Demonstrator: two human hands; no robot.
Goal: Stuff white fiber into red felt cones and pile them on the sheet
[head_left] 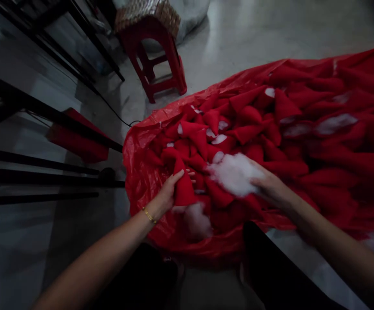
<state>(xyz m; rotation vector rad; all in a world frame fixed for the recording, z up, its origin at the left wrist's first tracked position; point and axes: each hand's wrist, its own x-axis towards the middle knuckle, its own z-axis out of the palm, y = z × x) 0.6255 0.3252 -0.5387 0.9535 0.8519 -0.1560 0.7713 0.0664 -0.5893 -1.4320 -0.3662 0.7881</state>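
My left hand [170,187] is wrapped round a red felt cone [184,187], its narrow end pointing up and away and its wide end toward me. White stuffing [198,219] bulges by the cone's wide end. In my right hand [264,183] is a large fluffy clump of white stuffing [235,174], held above the heap to the right of the cone; the hand is slightly blurred. Beneath both hands lies a heap of red cones [248,129], several showing white stuffing at their open ends, on a red plastic sheet [138,168].
A red plastic stool [174,71] with a woven top stands beyond the sheet. Black metal bars [60,118] and a red object [80,137] are at the left. My dark-clothed legs flank the sheet's near edge.
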